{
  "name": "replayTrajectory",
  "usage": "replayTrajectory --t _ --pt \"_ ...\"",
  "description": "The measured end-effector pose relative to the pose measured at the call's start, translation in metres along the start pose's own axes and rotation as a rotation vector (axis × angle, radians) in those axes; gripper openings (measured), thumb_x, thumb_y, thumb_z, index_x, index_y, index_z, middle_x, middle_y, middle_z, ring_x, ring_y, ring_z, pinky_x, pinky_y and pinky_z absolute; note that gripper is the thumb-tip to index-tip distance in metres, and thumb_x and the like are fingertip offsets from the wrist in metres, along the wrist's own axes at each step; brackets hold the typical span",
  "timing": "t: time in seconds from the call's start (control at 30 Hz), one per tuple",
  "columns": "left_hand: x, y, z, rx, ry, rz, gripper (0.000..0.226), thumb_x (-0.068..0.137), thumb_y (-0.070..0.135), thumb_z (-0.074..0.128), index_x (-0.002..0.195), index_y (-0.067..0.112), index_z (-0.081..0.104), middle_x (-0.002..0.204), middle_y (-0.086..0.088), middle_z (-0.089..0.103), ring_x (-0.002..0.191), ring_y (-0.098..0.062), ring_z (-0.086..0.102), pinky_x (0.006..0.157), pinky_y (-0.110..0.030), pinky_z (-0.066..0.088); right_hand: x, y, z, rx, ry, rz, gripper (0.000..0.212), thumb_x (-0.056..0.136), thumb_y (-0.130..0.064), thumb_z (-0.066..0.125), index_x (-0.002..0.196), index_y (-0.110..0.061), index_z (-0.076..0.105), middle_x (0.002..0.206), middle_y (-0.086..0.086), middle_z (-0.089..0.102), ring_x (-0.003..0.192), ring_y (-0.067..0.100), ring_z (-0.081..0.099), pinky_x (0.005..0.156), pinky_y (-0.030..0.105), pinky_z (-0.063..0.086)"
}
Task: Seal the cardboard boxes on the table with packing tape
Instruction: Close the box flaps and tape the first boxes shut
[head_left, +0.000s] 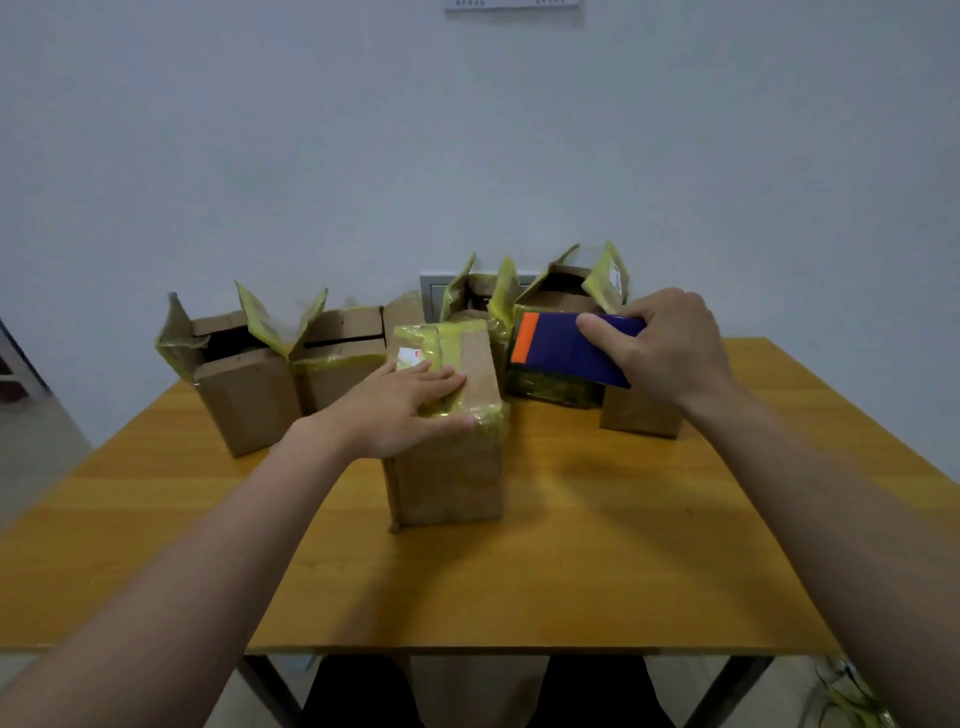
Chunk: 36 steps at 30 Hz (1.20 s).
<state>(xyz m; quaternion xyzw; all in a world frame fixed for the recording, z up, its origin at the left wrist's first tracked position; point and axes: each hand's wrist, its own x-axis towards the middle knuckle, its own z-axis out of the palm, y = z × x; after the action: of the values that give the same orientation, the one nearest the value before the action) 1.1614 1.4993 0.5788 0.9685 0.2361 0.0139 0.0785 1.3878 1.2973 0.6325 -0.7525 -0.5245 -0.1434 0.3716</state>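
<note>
Yellow wooden table (623, 545) against a pale wall carries a cluster of cardboard boxes. Under the left hand (405, 410) sits the nearest box (447, 467), flaps shut, with glossy yellowish tape on its top. The fingers lie straight and close together, flat on the lid, thumb at the near edge. Right of those fingertips, raised off the box, the right hand (670, 353) curls round a blue tape dispenser (561, 348). Beyond the fingers stand open boxes (244, 395). To seal well, press the flaps level, start the tape past the lid's edge, and draw it along the seam under steady tension.
</note>
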Motion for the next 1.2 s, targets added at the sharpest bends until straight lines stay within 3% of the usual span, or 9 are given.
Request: replayTrajectory --t 0.17,0.3,0.43,0.53,0.63,0.83,0.9,1.03,1.2 --pt "-0.018 -0.011 -0.015 -0.336 -0.010 0.049 0.066 0.080 0.067 0.074 0.141 0.053 0.055 0.158 0.024 0.041 0.153 0.001 0.020 0.120 -0.035 0.034 0.016 -0.027 0.031 0.285 0.089 0.038 0.053 0.093 -0.049 0.061 0.063 -0.006 0.070 0.056 0.010 0.064 0.053 0.019 0.061 0.052 0.035 0.046" --pt "-0.029 -0.012 -0.004 -0.373 0.319 0.167 0.024 0.085 0.056 0.076 0.105 0.043 0.080 0.130 0.026 0.065 0.128 0.004 0.051 0.098 -0.034 0.051 0.027 -0.034 0.061 0.417 0.080 0.109 0.064 0.088 -0.060 0.056 0.070 -0.001 0.070 0.065 0.016 0.068 0.063 0.029 0.066 0.058 0.049 0.054" --pt "-0.023 -0.003 0.029 -0.298 0.728 0.209 0.049 0.095 0.063 0.058 0.075 0.025 0.081 0.079 0.017 0.070 0.081 -0.006 0.063 0.064 -0.039 0.053 0.030 -0.043 0.084 0.523 0.086 0.165 0.057 0.094 -0.050 0.061 0.064 -0.003 0.068 0.059 0.010 0.066 0.058 0.024 0.063 0.053 0.033 0.045" --pt "-0.017 -0.008 0.037 -0.312 0.901 0.195 0.055 0.104 0.050 0.052 0.067 0.021 0.080 0.066 0.014 0.070 0.066 -0.003 0.064 0.056 -0.038 0.052 0.033 -0.052 0.095 0.606 0.090 0.197 0.048 0.098 -0.040 0.063 0.060 -0.009 0.065 0.049 -0.009 0.061 0.050 0.004 0.058 0.048 0.017 0.040" --pt "-0.017 -0.020 0.033 -0.510 0.969 0.227 0.057 0.107 0.036 0.051 0.059 0.017 0.075 0.059 0.009 0.068 0.056 -0.004 0.064 0.049 -0.038 0.051 0.038 -0.056 0.101 0.679 0.103 0.202 0.047 0.099 -0.038 0.062 0.060 -0.011 0.064 0.047 -0.013 0.059 0.049 0.002 0.056 0.050 0.017 0.039" --pt "-0.006 -0.036 0.044 -0.821 1.178 0.025 0.062 0.104 0.027 0.047 0.047 0.005 0.058 0.047 -0.002 0.052 0.050 -0.022 0.051 0.053 -0.046 0.042 0.043 -0.067 0.115 0.827 0.101 0.232 0.049 0.100 -0.038 0.060 0.065 -0.004 0.068 0.052 -0.007 0.062 0.052 0.008 0.057 0.055 0.024 0.042" --pt "-0.002 -0.036 0.045 -0.915 1.190 0.056 0.060 0.102 0.025 0.047 0.043 0.014 0.053 0.044 -0.001 0.047 0.046 -0.028 0.047 0.049 -0.046 0.039 0.044 -0.070 0.120 0.856 0.103 0.229 0.051 0.100 -0.037 0.060 0.066 0.000 0.069 0.053 -0.003 0.061 0.052 0.010 0.056 0.056 0.025 0.042" --pt "0.001 -0.044 0.042 -0.978 1.215 0.066 0.052 0.098 0.022 0.046 0.047 0.018 0.052 0.047 0.006 0.047 0.048 -0.025 0.046 0.052 -0.039 0.038 0.043 -0.076 0.127 0.952 0.103 0.298 0.046 0.101 -0.033 0.059 0.059 -0.017 0.067 0.051 -0.008 0.060 0.051 0.008 0.054 0.054 0.022 0.040" --pt "0.004 -0.050 0.050 -1.199 1.068 -0.253 0.008 0.084 0.017 0.064 0.086 0.010 0.068 0.084 -0.005 0.067 0.081 -0.018 0.063 0.073 -0.033 0.051 0.038 -0.076 0.135 1.047 0.199 0.518 0.042 0.103 -0.033 0.055 0.067 -0.015 0.070 0.051 -0.011 0.062 0.052 -0.001 0.058 0.052 0.011 0.045"
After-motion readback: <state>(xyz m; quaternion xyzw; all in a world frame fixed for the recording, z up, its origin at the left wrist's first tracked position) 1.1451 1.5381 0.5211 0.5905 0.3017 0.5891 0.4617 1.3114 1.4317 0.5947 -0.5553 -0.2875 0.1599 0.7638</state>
